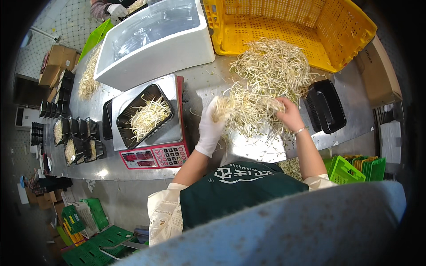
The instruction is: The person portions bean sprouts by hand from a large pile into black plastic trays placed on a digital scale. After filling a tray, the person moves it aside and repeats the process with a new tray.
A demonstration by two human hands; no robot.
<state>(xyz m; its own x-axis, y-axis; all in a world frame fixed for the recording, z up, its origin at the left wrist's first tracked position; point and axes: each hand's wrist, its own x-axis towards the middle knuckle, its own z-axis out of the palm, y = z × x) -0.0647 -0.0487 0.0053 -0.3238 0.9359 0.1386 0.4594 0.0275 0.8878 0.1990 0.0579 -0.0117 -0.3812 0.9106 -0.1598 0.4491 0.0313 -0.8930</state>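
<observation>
A loose heap of pale bean sprouts (pixel 273 66) spreads over the metal table in front of me. My left hand (pixel 210 129), in a white glove, is closed around a clump of sprouts at the heap's near left side. On the near right side, my bare right hand (pixel 290 116) pinches sprouts between thumb and fingers. Left of my gloved hand, a black plastic tray (pixel 128 136) partly filled with sprouts sits on a red-edged digital scale (pixel 153 156). Black trays (pixel 327 106), apparently nested, lie to the right of the heap.
A yellow perforated crate (pixel 348 29) stands tipped behind the heap. The white foam box (pixel 153 66) at back left holds clear plastic. Several filled black trays (pixel 75 148) are stacked at the table's left end. Another person's gloved hand (pixel 117 10) shows at the far edge.
</observation>
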